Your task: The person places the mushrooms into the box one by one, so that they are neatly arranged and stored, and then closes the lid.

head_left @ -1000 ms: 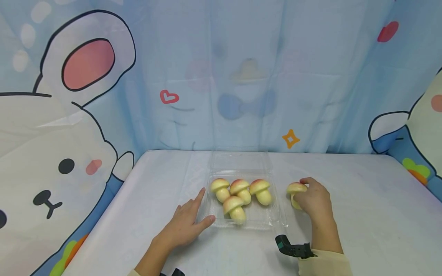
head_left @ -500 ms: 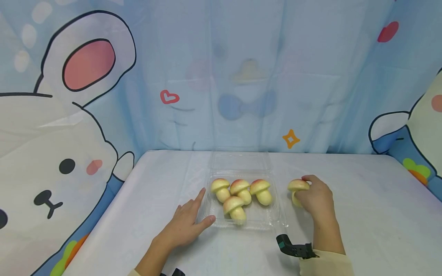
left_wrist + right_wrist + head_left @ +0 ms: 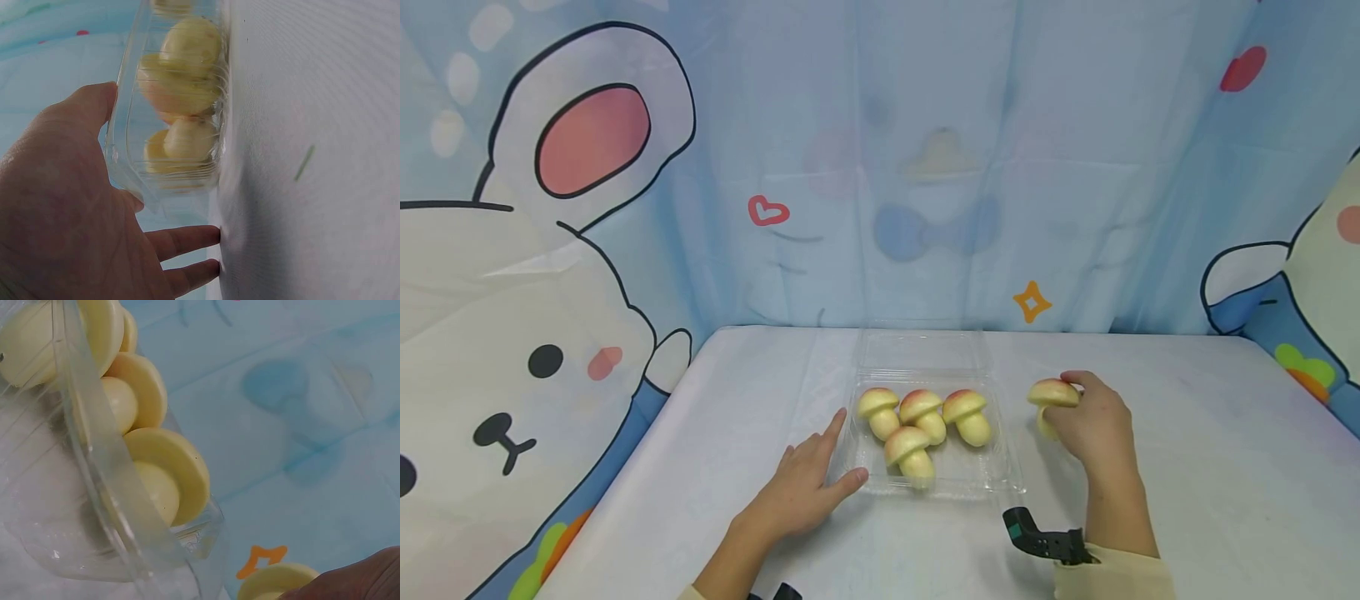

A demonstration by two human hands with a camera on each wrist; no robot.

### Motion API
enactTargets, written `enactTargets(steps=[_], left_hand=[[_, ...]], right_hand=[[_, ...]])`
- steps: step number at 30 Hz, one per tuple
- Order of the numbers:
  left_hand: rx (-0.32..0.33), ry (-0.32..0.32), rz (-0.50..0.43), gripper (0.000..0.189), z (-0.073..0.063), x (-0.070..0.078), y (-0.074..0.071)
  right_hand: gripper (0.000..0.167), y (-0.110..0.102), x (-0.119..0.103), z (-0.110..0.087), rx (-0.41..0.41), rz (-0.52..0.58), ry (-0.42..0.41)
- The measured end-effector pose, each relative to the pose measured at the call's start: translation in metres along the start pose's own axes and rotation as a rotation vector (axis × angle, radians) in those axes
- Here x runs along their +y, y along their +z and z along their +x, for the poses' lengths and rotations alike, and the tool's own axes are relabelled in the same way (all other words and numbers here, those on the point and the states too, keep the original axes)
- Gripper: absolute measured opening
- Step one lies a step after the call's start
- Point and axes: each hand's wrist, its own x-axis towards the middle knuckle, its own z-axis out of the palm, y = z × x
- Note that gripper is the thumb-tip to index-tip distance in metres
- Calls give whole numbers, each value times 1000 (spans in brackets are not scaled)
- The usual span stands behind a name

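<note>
My right hand [image 3: 1097, 425] pinches a yellow toy mushroom [image 3: 1051, 392] with a reddish cap, to the right of a clear plastic box [image 3: 977, 473]. A shadow below suggests it is off the table. In the right wrist view, only part of that mushroom [image 3: 275, 578] and of my hand [image 3: 362, 578] show at the bottom edge. Several matching mushrooms [image 3: 910, 458] lie in the box, one nearer the front. Fingers spread, my left hand [image 3: 805, 483] rests at the box's left side. Its thumb touches the rim in the left wrist view, and two fingertips [image 3: 212, 235] meet the cloth.
The box's clear lid [image 3: 921, 350] stands open at the back. White cloth [image 3: 1225, 467] covers the table. Behind hangs a blue curtain [image 3: 1075, 167] with cartoon prints. A black wrist mount [image 3: 1045, 542] juts out beside the right sleeve.
My right hand has moved up and slightly right in the head view, carrying the pinched toy mushroom along. The left hand and the box have stayed in place.
</note>
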Motion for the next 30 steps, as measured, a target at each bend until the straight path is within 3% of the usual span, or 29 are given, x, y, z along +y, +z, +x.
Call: enactTargets(steps=[17,30], left_hand=[[0,13,2,85,0,-1,0],[2,17,5,85,0,-1,0]], right_hand=[[66,-9,-10,-7,36,-13,-80],[66,-14,-22,-16,41,-10,-88]])
